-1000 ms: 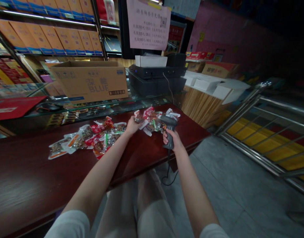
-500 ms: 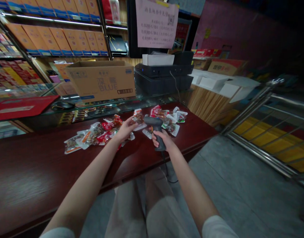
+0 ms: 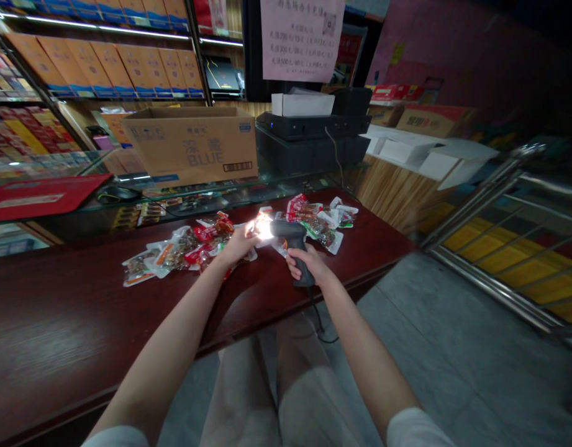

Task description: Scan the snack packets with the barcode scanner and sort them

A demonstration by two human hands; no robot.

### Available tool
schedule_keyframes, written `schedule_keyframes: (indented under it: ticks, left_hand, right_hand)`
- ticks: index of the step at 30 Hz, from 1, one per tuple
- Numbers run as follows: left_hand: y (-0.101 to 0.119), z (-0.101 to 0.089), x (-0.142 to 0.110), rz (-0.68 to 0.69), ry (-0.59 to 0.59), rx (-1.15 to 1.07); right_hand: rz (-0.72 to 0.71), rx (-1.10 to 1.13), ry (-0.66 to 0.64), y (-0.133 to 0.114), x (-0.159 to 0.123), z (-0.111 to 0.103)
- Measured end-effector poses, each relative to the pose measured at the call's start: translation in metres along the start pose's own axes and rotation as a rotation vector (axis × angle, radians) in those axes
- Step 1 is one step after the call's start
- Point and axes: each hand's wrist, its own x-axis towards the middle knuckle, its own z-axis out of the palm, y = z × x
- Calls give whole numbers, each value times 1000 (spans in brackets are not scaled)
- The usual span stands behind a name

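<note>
My left hand (image 3: 236, 245) pinches a small clear snack packet (image 3: 260, 228) over the counter, and bright glare hides most of that packet. My right hand (image 3: 307, 264) is shut around the grip of a grey handheld barcode scanner (image 3: 290, 239), whose nose points at the packet from very close. A cable (image 3: 320, 323) hangs from the scanner's base. Loose vacuum-sealed snack packets lie in two heaps on the dark red wooden counter (image 3: 66, 292), one (image 3: 183, 251) left of my hands, the other (image 3: 320, 226) beyond the scanner.
Behind the counter's far edge stands a glass display case (image 3: 211, 198) holding a cardboard carton (image 3: 190, 146) and a black machine (image 3: 308, 136). Shelves of boxed goods fill the back left. A steel railing (image 3: 481, 233) runs along the right, above a grey floor.
The scanner has tilted level and closed in on the packet, and a bright glare now shines on it. The view has shifted slightly.
</note>
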Motion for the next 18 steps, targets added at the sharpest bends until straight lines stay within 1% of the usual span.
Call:
schedule_keyframes:
  ticks: [2,6,8,13,18]
  left_hand:
    - [0,-1,0,-6,2,60]
    - [3,0,-2,51,-30,92]
    - [5,2,-3,63,-20,110]
    - [4,5,-6,7,86,190]
    - [-1,5,-6,5,169,275]
  right_hand:
    - [1,-5,6,-1,0,1]
    - [4,-12,12,-2,-1,1]
    - [0,-9,9,-2,-1,2]
    - [-20,17,-9,-1,-2,0]
    - [-30,26,12,-1,-4,-1]
